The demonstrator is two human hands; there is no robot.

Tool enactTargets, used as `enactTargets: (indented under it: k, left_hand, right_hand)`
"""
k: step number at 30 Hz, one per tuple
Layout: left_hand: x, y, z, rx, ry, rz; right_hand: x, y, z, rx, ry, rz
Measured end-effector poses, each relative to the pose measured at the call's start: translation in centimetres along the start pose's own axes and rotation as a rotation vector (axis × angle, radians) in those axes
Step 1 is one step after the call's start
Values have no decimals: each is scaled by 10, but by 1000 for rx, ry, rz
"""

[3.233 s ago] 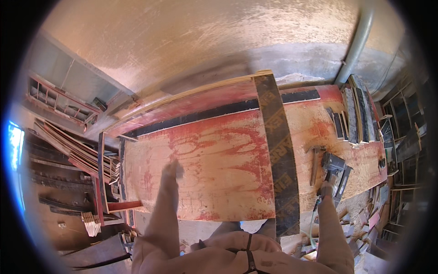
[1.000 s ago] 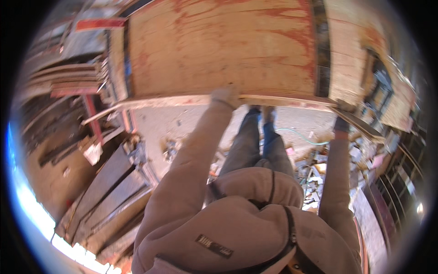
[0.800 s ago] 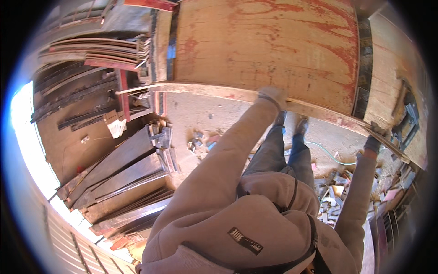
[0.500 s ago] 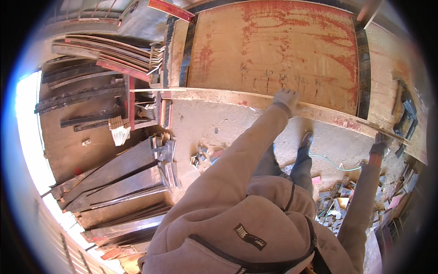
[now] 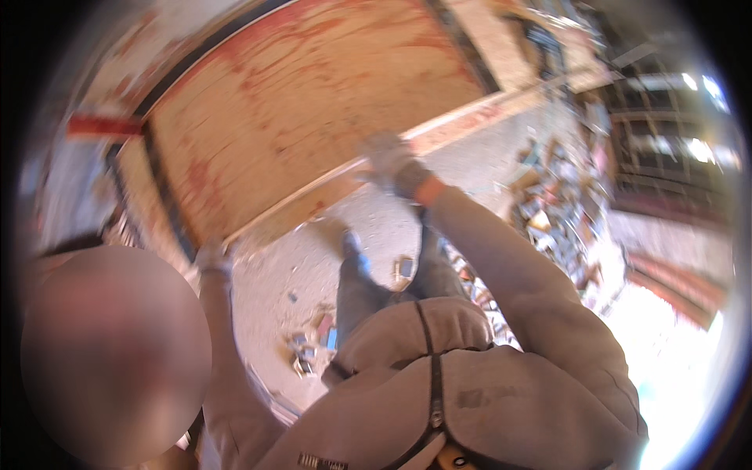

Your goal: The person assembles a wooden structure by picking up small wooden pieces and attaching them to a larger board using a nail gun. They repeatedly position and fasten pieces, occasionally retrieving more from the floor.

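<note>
A large wooden panel (image 5: pixel 305 102) with worn red stains and dark side strips lies before me on a raised support. A thin pale wooden strip (image 5: pixel 450 113) runs along its near edge. My gloved left hand (image 5: pixel 213 257) is at the panel's near left corner, by the strip's end. Around the middle of the near edge, my gloved right hand (image 5: pixel 392 163) with an orange cuff reaches over the strip. Motion smears the fingers of both hands, so their grip is unclear.
Scrap wood offcuts (image 5: pixel 540 219) are heaped on the floor to the right, and a few small pieces (image 5: pixel 301 352) lie near my feet. A red beam (image 5: pixel 102 125) juts out at the far left. Dark tools (image 5: pixel 544 43) rest beyond the panel's right end. A blurred round patch covers the lower left.
My view has turned right. Along the near edge, my left hand has shifted from about the middle to the left corner, and my right hand from the right end inward to the middle.
</note>
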State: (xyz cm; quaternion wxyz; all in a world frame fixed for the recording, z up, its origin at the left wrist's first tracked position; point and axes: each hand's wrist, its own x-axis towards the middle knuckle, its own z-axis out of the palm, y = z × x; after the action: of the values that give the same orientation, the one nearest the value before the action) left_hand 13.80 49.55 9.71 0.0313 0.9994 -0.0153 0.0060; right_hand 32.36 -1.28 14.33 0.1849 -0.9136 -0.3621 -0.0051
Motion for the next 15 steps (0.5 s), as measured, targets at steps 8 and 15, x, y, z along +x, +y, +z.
enactTargets:
  k: [8, 15]
  left_hand:
    - [18, 16, -18, 35, -205, -136]
    - [14, 20, -11, -158, -64, -179]
  right_hand:
    - [31, -9, 23, -177, -361, 279]
    - [-70, -86, 7, -40, 359, 358]
